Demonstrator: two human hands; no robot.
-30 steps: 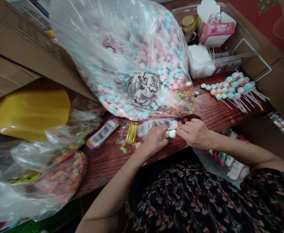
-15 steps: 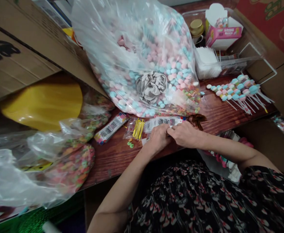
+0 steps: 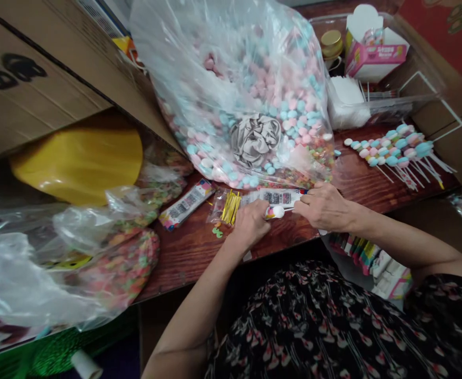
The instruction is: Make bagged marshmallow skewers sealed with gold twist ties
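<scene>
My left hand (image 3: 251,223) is closed around a candy skewer (image 3: 277,211), whose white round end shows beside my fingers. A thin white stick runs from that end towards my right hand (image 3: 321,206), which pinches it with curled fingers. Just behind the hands lie printed wrapper sleeves (image 3: 280,197). Yellow twist ties (image 3: 231,206) sit left of them, partly behind my left hand, and another printed packet (image 3: 187,204) rests farther left. Small green candy pieces (image 3: 217,232) lie loose on the wooden table (image 3: 191,263).
A big clear bag of pastel candies (image 3: 215,89) with a grey scrunchie (image 3: 255,139) stands behind. Finished-looking candy skewers (image 3: 392,146) lie at right, near a clear plastic bin (image 3: 404,105). Cardboard (image 3: 57,79) and candy bags (image 3: 116,263) occupy the left.
My hands, together before, are now apart, the right one farther right. The white candy end and stick now show between them. The view has shifted slightly left.
</scene>
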